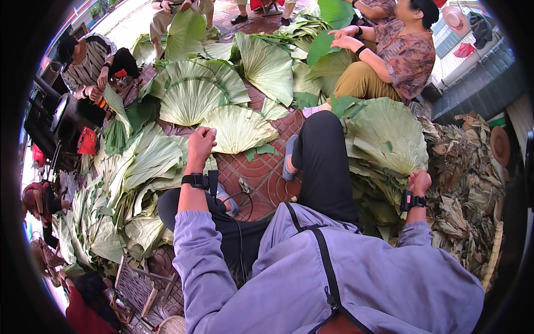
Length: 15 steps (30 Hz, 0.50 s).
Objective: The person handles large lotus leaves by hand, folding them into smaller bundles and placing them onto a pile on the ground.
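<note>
My right hand (pixel 419 181) pinches the narrow base of a folded, fan-shaped lotus leaf (pixel 384 129), pale green and veined. That leaf rests on top of a pile of similar leaves (pixel 375 188) beside my right knee. Raised over the paving left of centre, my left hand (pixel 202 144) has its fingers curled in, and nothing shows in it. Just beyond it lies another pale folded lotus leaf (pixel 240 129), with a torn green scrap (pixel 263 151) at its lower edge. Both wrists wear black straps with small devices.
Stacked lotus leaves (pixel 142 163) spread along my left. Dry brown leaves (pixel 463 179) are heaped at far right. Seated people handle leaves at left (pixel 89 62) and upper right (pixel 400 54). A small folding chair (pixel 135 284) stands behind my left side. A cable (pixel 241 246) hangs across my lap.
</note>
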Each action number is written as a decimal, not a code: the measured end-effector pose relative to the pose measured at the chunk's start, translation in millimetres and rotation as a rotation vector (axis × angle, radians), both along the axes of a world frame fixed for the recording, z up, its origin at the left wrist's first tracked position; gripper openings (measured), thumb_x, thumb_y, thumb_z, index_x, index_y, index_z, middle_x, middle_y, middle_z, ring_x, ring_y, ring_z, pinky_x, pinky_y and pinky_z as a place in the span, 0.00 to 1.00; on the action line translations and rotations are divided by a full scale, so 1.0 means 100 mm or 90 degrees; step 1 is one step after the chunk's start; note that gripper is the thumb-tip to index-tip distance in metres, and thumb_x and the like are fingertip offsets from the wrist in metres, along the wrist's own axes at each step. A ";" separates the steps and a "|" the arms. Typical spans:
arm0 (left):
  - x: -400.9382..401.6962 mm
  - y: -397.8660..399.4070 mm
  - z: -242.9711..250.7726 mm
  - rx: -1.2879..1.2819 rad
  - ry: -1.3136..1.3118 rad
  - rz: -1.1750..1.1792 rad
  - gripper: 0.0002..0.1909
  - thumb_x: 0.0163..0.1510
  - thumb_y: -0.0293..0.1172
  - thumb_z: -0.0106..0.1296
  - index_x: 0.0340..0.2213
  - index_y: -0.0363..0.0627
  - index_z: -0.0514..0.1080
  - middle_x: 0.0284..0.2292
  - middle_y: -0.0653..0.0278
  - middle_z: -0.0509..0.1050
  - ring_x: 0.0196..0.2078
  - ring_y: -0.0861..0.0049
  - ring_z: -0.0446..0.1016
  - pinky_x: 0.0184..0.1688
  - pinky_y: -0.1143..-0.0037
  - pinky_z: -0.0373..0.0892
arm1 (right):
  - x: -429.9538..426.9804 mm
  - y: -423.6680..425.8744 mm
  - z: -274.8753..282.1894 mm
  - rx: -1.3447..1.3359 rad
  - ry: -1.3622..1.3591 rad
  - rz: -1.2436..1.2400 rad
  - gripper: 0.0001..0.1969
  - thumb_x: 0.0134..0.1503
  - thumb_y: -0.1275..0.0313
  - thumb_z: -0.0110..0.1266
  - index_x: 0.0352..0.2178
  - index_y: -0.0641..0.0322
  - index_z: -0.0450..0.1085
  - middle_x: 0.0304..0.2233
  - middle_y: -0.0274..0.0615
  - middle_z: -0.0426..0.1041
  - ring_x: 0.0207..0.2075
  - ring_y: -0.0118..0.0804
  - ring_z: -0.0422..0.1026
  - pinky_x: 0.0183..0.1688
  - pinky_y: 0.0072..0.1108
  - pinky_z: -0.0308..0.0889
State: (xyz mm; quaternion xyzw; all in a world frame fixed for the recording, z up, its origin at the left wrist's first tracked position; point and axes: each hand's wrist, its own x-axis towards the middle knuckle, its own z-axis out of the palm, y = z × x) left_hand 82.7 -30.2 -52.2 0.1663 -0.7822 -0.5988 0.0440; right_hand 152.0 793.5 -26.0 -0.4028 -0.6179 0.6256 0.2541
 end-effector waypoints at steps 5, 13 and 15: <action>0.13 -0.15 0.01 -0.017 -0.001 0.019 0.17 0.62 0.38 0.57 0.37 0.31 0.76 0.29 0.63 0.78 0.28 0.79 0.78 0.33 0.77 0.75 | -0.38 -0.90 0.32 0.060 0.076 0.046 0.13 0.68 0.59 0.53 0.42 0.58 0.67 0.28 0.35 0.75 0.22 0.27 0.71 0.23 0.21 0.68; 0.09 -0.11 -0.03 -0.025 -0.019 0.006 0.14 0.62 0.37 0.58 0.38 0.36 0.77 0.29 0.67 0.77 0.27 0.82 0.76 0.30 0.80 0.71 | -0.89 -2.16 1.22 0.038 0.269 0.282 0.13 0.68 0.63 0.54 0.47 0.61 0.71 0.30 0.38 0.78 0.26 0.29 0.74 0.30 0.22 0.71; 0.08 -0.12 -0.05 -0.028 -0.004 0.006 0.17 0.61 0.38 0.59 0.37 0.31 0.77 0.28 0.62 0.79 0.28 0.78 0.79 0.33 0.76 0.76 | -0.99 -2.54 1.36 0.028 0.295 0.329 0.13 0.68 0.64 0.54 0.47 0.62 0.72 0.31 0.39 0.78 0.27 0.29 0.75 0.30 0.22 0.71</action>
